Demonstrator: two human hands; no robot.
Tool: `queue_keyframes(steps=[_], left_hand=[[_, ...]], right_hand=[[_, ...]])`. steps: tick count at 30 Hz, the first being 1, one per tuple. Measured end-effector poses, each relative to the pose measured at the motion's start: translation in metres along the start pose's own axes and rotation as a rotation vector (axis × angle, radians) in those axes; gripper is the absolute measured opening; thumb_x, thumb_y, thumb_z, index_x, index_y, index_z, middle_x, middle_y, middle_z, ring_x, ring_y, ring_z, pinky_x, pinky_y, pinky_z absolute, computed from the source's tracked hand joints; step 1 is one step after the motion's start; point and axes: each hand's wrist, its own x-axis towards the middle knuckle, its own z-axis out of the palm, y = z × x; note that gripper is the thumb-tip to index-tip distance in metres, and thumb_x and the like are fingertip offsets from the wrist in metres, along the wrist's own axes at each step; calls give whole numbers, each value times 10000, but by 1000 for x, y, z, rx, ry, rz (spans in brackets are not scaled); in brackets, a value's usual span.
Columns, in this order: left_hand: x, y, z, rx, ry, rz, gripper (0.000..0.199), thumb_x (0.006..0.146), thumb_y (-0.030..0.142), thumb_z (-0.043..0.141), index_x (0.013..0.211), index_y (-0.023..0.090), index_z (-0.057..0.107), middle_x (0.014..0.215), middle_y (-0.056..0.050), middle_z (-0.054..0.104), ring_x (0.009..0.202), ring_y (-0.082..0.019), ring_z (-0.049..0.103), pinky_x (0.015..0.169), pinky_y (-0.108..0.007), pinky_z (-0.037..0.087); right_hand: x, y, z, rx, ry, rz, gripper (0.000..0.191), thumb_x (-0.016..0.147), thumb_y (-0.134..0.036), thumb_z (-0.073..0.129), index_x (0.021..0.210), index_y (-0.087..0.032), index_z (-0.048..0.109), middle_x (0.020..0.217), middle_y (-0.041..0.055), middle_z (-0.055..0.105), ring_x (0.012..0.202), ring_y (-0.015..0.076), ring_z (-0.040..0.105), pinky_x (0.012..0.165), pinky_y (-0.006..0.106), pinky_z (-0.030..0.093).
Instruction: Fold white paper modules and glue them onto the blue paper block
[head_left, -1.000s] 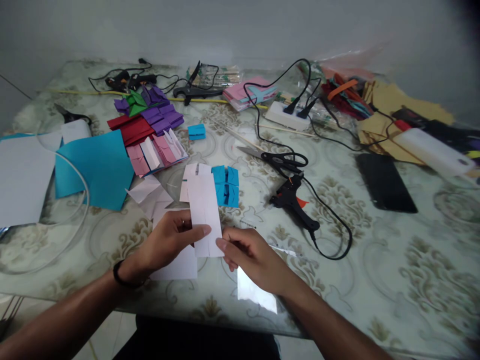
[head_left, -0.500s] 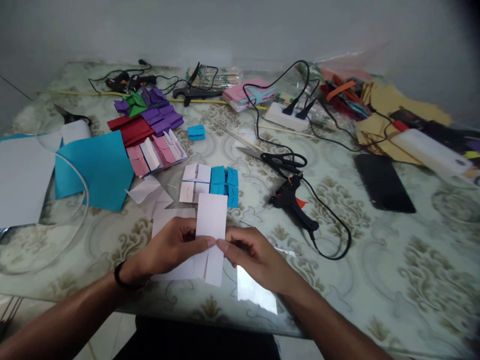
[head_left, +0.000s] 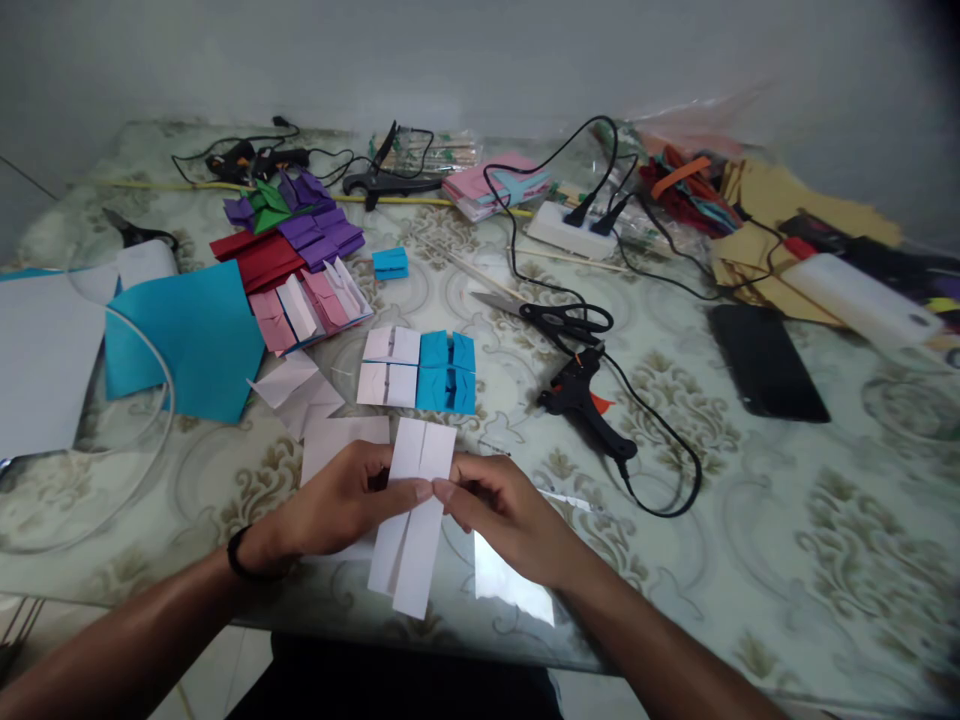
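Note:
A folded white paper strip (head_left: 405, 550), with a lengthwise slit between two flaps, is held up in front of me. My left hand (head_left: 349, 500) pinches its left edge, thumb on top and the fingers behind. From the other side my right hand (head_left: 506, 510) grips the right edge, and the two thumb tips almost meet at the middle. Under my left hand lies a white paper sheet (head_left: 330, 440). Just beyond the strip sit folded white paper pieces (head_left: 388, 365) beside folded blue paper pieces (head_left: 447, 372).
Black scissors (head_left: 566, 320) and a corded glue gun (head_left: 589, 405) lie right of centre, near a phone (head_left: 769, 362). A white power strip (head_left: 571, 232) stands behind. Blue paper (head_left: 184, 340) and pink and white folded pieces (head_left: 311, 305) are on the left.
The white strip has slid and tilted down toward me, so its lower end is nearer the table edge and its slit shows along most of its length. Both hands keep their pinch.

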Motion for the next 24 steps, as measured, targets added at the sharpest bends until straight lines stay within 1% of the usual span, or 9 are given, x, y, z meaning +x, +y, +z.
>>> queue_keyframes(steps=[3,5,9,11,15,17,20,22,24], left_hand=[[0,-1,0,27,-29,-13,320,994,418,622,896,125,704,748,5,589,653,-112,472,574,-223,341],[-1,-1,0,52,-47,-31,320,995,420,619,904,123,698,728,17,560,633,-105,444,554,-220,316],[0,0,-1,58,-13,18,337,1018,413,572,883,127,686,734,14,560,646,-109,444,571,-225,336],[0,1,-1,62,-1,31,346,1022,413,564,873,127,688,733,11,567,651,-112,454,577,-228,343],[-2,3,0,41,-27,-35,340,998,417,606,850,124,692,681,10,573,591,-106,465,521,-222,322],[-2,4,1,21,-22,-47,353,1000,424,602,840,124,698,675,-6,602,573,-111,491,504,-224,325],[-1,3,1,22,-7,-25,409,1021,459,563,853,120,718,695,-31,635,586,-124,526,506,-230,342],[-1,1,1,37,7,-18,437,1022,480,561,826,118,709,670,-21,602,577,-115,494,499,-226,325],[-1,0,1,25,7,-22,436,1017,480,568,805,121,694,659,-8,575,574,-108,463,500,-225,313]], right_hand=[[0,1,1,-5,29,8,415,991,-486,619,701,-203,528,643,-37,472,600,121,405,552,266,315],[1,2,1,-11,46,22,427,975,-505,644,696,-201,531,639,-37,478,598,120,415,549,265,316],[1,2,2,5,3,3,452,990,-543,615,710,-196,540,638,-40,473,588,115,405,535,264,300],[1,2,1,12,2,-6,462,991,-551,612,707,-195,537,640,-41,467,589,113,393,534,266,297],[2,3,-1,31,91,-9,491,978,-563,639,671,-207,495,625,-47,443,588,116,402,544,277,296],[2,3,-2,43,110,-14,489,978,-561,641,672,-211,489,625,-49,437,588,119,407,547,283,291],[1,4,-1,48,71,-5,477,969,-539,665,669,-212,489,613,-55,426,568,116,395,537,291,272],[1,4,1,47,47,-5,470,960,-516,686,661,-212,487,608,-58,423,561,114,387,532,292,265],[1,4,1,54,67,-17,441,972,-498,673,680,-210,510,619,-55,439,569,116,398,538,291,278]])
